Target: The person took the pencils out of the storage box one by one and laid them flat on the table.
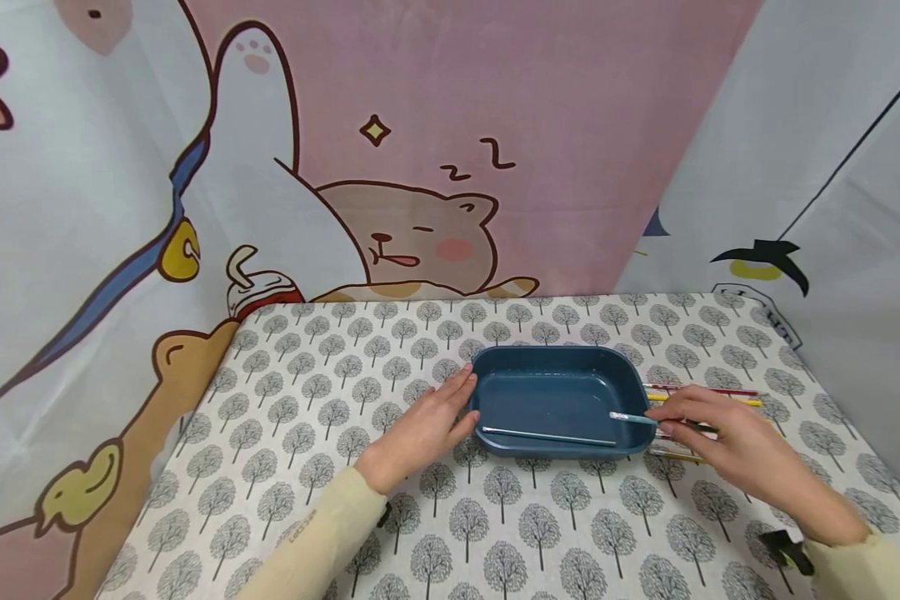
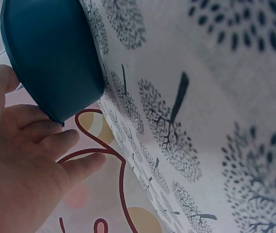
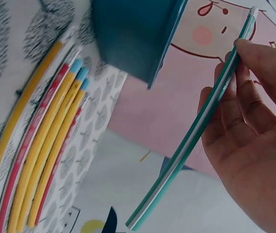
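A dark blue rectangular bin (image 1: 547, 392) stands on the cloth. My left hand (image 1: 427, 429) touches its left end, fingers extended along the rim and thumb by the near corner. Inside, a thin pencil (image 1: 547, 436) lies along the near wall. Between thumb and fingertips, my right hand (image 1: 742, 433) pinches a green-and-silver striped pencil (image 3: 196, 127), whose front tip is over the bin's right rim. Under and beside that hand, several yellow pencils (image 3: 50, 143) and red pencils (image 3: 17, 165) lie on the cloth, partly hidden in the head view.
The table is covered by a white cloth (image 1: 330, 392) with a grey tree print. Behind it hangs a curtain (image 1: 570, 150) with cartoon animals, and it also closes off both sides.
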A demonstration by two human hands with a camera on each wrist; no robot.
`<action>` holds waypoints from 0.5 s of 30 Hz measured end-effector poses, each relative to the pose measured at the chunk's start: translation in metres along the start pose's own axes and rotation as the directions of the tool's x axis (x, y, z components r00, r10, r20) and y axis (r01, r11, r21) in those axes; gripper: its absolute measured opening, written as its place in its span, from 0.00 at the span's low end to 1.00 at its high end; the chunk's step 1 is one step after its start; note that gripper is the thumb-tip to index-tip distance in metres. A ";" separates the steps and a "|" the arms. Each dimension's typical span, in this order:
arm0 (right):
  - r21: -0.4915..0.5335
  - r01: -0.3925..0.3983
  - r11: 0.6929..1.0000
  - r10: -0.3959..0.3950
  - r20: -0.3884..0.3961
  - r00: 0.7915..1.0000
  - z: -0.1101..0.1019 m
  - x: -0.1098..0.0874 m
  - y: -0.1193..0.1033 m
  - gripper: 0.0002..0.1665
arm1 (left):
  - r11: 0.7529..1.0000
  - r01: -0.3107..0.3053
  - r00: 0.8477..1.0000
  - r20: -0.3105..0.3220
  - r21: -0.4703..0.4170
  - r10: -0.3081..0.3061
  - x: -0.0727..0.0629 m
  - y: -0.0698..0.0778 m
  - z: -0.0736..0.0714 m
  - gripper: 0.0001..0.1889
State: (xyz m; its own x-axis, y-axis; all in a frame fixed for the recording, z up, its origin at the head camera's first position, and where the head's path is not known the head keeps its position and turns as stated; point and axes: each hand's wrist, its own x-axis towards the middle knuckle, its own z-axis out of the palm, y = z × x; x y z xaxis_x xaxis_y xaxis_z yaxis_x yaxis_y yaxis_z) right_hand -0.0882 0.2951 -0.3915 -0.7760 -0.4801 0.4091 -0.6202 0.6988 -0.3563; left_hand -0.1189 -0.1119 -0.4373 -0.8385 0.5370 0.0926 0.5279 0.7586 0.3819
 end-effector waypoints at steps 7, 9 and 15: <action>-0.061 -0.005 0.998 0.003 -0.019 1.000 -0.003 -0.016 0.016 0.26 | 1.000 0.006 1.000 -0.001 -0.010 -0.006 0.001 0.000 0.000 0.33; -0.060 -0.011 0.998 0.010 -0.014 1.000 -0.005 -0.021 0.021 0.26 | 1.000 0.008 1.000 0.001 -0.008 -0.008 0.001 0.000 0.001 0.33; -0.087 -0.084 0.993 0.087 0.031 0.996 -0.007 -0.034 0.030 0.22 | 1.000 0.015 1.000 0.001 -0.007 -0.015 0.001 0.001 0.001 0.33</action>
State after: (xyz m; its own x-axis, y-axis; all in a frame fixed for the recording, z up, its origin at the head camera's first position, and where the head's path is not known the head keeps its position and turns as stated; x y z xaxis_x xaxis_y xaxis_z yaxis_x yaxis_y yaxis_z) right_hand -0.0800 0.3358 -0.4104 -0.8302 -0.4340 0.3500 -0.5406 0.7800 -0.3152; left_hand -0.1190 -0.1107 -0.4374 -0.8463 0.5257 0.0860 0.5142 0.7642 0.3894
